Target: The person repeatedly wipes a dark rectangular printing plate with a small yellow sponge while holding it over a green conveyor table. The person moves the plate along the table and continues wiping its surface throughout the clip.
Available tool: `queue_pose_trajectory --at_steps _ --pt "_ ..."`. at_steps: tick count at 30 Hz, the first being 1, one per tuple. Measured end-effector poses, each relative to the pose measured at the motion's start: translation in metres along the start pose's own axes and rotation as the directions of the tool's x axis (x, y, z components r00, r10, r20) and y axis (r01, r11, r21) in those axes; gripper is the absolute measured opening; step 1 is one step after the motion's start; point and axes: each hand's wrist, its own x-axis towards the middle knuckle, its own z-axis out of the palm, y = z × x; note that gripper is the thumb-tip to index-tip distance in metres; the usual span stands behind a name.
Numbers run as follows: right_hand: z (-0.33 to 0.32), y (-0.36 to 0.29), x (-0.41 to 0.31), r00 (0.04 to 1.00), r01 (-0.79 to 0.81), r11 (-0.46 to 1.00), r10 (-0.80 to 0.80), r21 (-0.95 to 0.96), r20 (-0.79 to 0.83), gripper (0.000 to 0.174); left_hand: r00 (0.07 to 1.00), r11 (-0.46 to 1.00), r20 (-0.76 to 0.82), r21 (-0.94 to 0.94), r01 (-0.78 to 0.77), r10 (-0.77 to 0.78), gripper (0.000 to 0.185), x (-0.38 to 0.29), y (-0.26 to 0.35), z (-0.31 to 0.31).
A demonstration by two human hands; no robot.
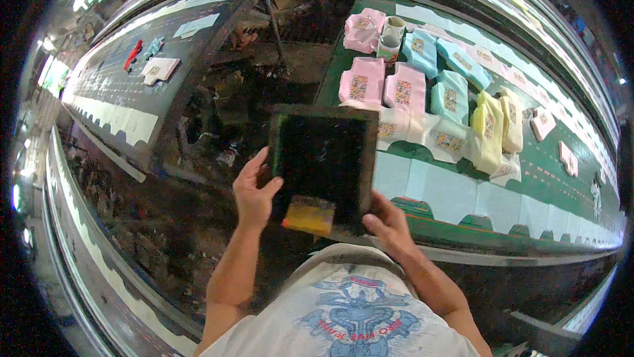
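Observation:
A dark rectangular frame, apparently a screen-printing frame (324, 159), is held up in front of my body between both hands. Yellow ink or a yellow block (309, 216) lies at its near end. My left hand (255, 186) grips the left side, thumb on the rim. On the lower right side, my right hand (389, 218) holds the rim. Beyond the frame, on the green table (322, 84), lie stacks of printed cloth pieces: pink (361, 82), blue (421, 52) and yellow (488, 129). A cup (389, 49) with a utensil stands among them.
Pale blue cut pieces (441, 188) line the green table's near edge. Another long table (133, 84) at the left holds a small red item (132, 55) and a pale printed piece (159, 69). A dark cluttered aisle (223, 94) lies between the tables. A further table edge runs along the lower left.

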Motion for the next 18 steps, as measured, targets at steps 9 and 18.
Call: queue_pose_trajectory --at_steps 9,18 --pt "-0.011 -0.038 0.006 0.85 0.218 0.921 -0.342 -0.322 -0.4 0.066 0.906 0.909 0.11 0.043 -0.416 0.409 0.071 0.067 0.009 0.069" --pt "-0.053 -0.045 0.005 0.712 0.198 0.836 -0.482 -0.512 -0.51 0.056 0.845 0.855 0.182 0.036 -0.517 0.503 0.052 0.086 0.024 0.13"
